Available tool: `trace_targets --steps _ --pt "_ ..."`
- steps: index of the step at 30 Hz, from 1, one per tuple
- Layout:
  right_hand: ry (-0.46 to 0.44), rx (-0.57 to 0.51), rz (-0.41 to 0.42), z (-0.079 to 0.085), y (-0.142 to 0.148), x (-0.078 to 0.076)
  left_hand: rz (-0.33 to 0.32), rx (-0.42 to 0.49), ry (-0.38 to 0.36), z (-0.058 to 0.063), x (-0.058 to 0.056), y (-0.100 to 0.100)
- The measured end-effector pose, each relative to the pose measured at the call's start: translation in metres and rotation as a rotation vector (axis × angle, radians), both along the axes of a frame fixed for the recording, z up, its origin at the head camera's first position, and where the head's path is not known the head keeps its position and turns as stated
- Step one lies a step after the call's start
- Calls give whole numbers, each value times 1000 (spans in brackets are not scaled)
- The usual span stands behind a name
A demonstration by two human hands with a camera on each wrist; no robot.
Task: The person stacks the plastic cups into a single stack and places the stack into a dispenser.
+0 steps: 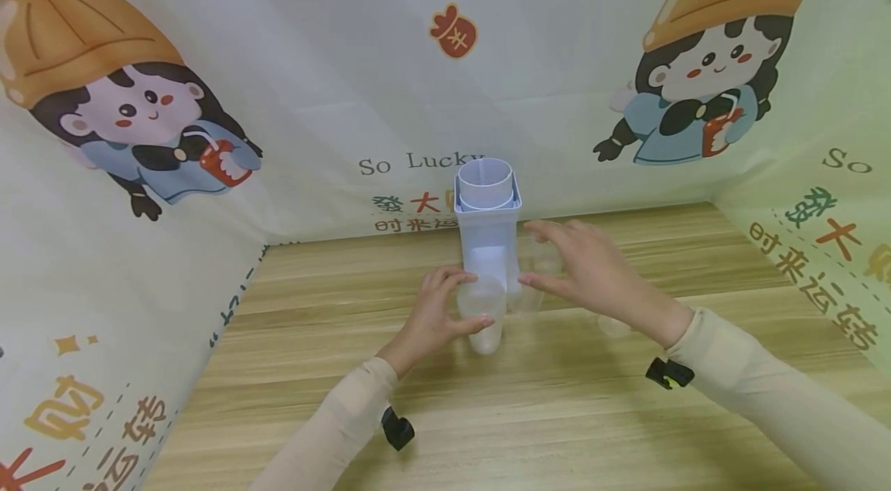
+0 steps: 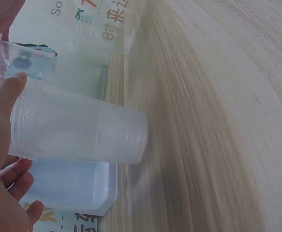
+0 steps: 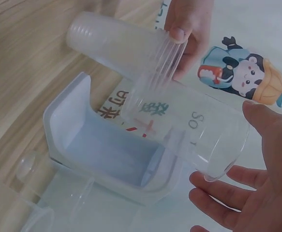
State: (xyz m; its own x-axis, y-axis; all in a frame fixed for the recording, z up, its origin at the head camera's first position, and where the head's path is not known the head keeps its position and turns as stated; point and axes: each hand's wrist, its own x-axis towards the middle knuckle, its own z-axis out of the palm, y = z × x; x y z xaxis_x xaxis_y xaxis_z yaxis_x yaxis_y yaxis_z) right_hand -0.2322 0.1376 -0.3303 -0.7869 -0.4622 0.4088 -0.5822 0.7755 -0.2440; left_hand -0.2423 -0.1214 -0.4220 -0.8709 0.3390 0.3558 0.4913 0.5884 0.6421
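In the centre of the frame, the left hand (image 1: 433, 309) curls its fingers round a stack of cups (image 1: 485, 332); to its right, the right hand (image 1: 599, 271) pinches a clear cup (image 3: 206, 133) between thumb and fingers. Behind, a pale holder (image 1: 480, 232) stands on the counter (image 1: 334, 344), partly covering the cloth's (image 1: 334, 81) printed "So Lucky" and the Chinese characters below it.
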Motion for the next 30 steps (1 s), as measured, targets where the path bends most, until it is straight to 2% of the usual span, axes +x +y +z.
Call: trace_targets --steps 9,23,30 --pt "45 -19 -3 8 0 0 14 -11 -19 0 0 1" --pt "63 -46 8 16 -1 1 6 -20 -11 0 0 0" --pt "32 -73 24 20 -8 2 0 -15 3 -1 -1 0"
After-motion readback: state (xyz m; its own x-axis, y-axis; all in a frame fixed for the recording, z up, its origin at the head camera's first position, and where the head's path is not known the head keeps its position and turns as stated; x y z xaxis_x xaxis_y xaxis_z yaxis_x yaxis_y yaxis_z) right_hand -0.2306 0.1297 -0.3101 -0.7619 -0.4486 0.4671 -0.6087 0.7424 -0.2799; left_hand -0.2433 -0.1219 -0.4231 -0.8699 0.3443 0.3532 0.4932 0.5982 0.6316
